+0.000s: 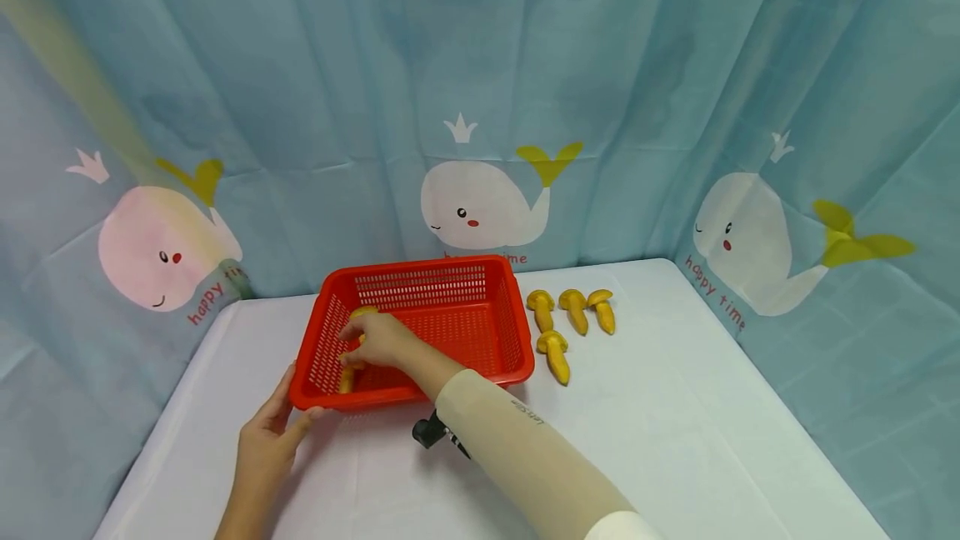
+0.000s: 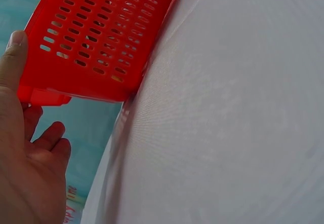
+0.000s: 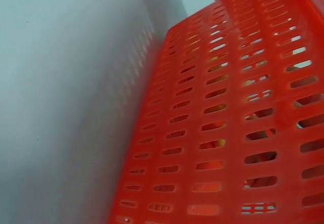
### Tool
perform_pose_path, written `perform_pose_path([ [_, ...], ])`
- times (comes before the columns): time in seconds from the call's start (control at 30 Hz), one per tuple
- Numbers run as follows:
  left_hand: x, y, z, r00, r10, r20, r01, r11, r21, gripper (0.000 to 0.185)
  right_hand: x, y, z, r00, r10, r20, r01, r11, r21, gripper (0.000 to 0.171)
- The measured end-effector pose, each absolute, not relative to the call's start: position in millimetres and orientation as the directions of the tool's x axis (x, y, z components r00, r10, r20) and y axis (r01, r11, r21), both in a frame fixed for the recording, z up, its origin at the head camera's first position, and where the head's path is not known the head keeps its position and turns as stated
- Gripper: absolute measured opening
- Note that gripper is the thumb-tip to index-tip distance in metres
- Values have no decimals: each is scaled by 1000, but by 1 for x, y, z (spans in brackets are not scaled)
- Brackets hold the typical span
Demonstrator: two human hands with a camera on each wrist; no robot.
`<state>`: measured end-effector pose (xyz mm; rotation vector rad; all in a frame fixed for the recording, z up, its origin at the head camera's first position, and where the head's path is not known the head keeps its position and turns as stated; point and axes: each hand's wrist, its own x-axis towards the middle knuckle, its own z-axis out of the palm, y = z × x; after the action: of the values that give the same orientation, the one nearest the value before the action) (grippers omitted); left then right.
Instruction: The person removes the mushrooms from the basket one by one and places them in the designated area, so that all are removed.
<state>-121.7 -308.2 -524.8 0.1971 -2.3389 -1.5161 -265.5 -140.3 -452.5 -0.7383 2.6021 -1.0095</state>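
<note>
Head view: right hand [image 1: 378,340] curls around a yellow mushroom [image 1: 363,314] inside the red basket [image 1: 491,273], likely placing it; left hand [image 1: 266,440], fingers relaxed, steadies the rim; four mushrooms [image 1: 570,319] wait beside it

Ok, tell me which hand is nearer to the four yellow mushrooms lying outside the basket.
Right. The right hand is inside the red basket, whose far wall stands between it and the mushrooms. The left hand touches the basket's near left corner, farther away.
</note>
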Motion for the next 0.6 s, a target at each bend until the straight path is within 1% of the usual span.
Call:
perform_pose_path([
  [0.17, -123, -308, -525, -928, -298, 226, 87, 417, 905, 76, -267, -140, -459, -832, -545, -108, -326, 636, -699, 38],
  [0.27, -122, -308, -524, -928, -290, 233, 100, 409, 907, 76, -268, -140, -461, -828, -542, -140, -324, 668, -670, 39],
  [0.43, -122, -307, -525, -931, -290, 223, 88, 415, 906, 75, -272, -139, -465, -825, -535, -183, -328, 716, -616, 40],
  [0.6, -122, -307, -526, -929, -291, 227, 90, 418, 904, 75, -275, -138, -469, -823, -530, -204, -299, 710, -638, 38],
])
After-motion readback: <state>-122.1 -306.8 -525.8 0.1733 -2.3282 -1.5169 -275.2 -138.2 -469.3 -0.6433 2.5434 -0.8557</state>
